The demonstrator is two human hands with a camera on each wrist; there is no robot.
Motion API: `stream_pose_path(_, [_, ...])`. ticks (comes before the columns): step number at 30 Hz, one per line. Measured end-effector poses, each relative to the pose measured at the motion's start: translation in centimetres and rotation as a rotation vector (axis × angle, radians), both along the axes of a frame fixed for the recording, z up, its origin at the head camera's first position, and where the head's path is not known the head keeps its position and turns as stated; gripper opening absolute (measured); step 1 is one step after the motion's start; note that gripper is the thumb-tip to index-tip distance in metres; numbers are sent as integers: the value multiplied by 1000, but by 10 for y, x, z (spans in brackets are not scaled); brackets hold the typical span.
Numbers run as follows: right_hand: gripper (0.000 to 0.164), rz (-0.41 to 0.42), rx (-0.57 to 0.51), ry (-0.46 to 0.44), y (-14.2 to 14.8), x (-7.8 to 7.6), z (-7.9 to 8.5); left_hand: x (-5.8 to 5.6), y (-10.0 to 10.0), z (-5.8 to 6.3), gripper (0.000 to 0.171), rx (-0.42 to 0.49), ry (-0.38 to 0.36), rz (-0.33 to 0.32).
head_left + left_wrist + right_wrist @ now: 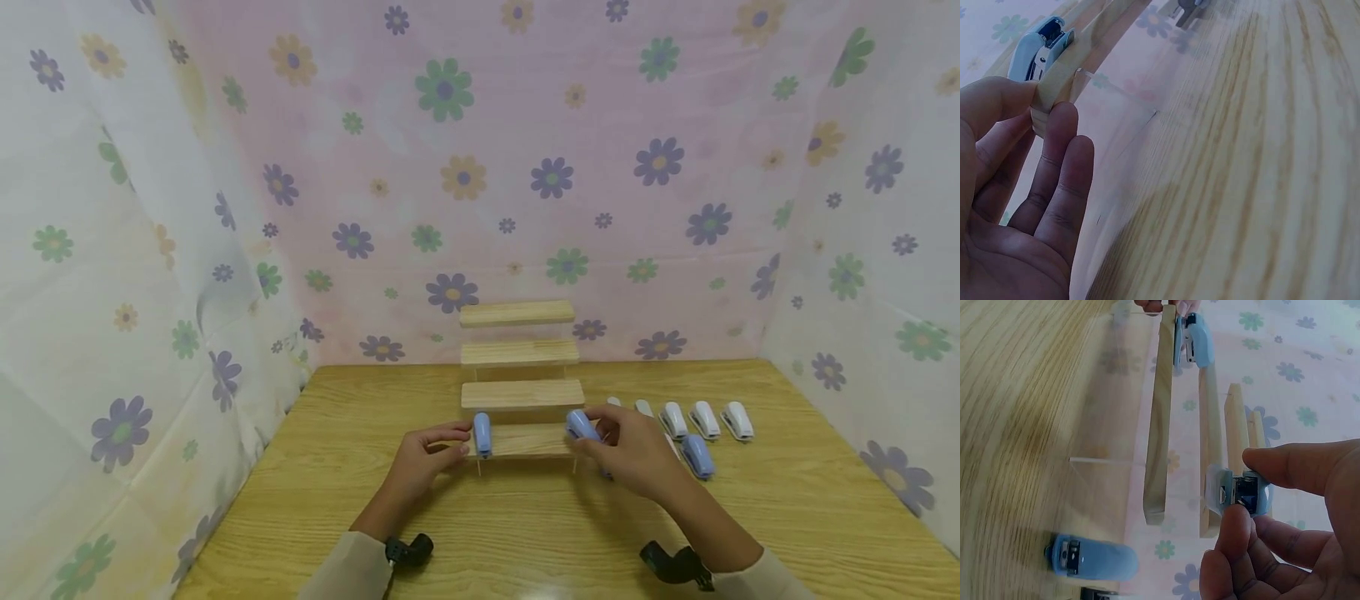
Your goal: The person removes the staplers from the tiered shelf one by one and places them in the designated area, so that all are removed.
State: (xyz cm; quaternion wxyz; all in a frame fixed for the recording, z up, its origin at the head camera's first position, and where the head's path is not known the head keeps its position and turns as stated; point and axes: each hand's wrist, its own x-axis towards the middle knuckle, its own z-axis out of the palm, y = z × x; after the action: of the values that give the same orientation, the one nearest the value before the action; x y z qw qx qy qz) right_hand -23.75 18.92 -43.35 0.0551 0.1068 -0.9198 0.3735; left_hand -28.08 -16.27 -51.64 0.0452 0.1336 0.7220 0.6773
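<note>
My right hand (633, 446) pinches a light-blue mini stapler (1261, 494) between thumb and fingers, just above the right end of the lowest wooden step (525, 442). Another light-blue stapler (482, 435) rests on that step's left end. My left hand (423, 462) grips the same end of the step beside it. In the left wrist view, the thumb and fingers (1060, 128) hold the board's end, close against the stapler (1038, 50). The wooden stand has several stepped boards on clear supports.
Right of the stand, a blue stapler (697, 457) lies on the wooden table (360, 517). Several white staplers (704, 419) stand behind it, some partly hidden by my right hand. Upper boards (517, 313) rise toward the flowered cloth (510, 167) at the back.
</note>
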Motion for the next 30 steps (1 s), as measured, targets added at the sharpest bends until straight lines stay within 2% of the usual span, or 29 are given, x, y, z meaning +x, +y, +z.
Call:
stream_pose_path(7, [49,-22,10,29,16,3,-5,0,-1,2,26,-2,2,3])
stream_pose_path(12, [45,-44,55,46,33,9,-6,0,0,1,27,-22,15,7])
stream_pose_path(20, [51,-87,103,31,57,15,-5,-4,0,-2,26,-22,19,5])
stream_pose_path(30, [55,-123,111,39,81,16,-7,-1,0,0,26,-15,12,2])
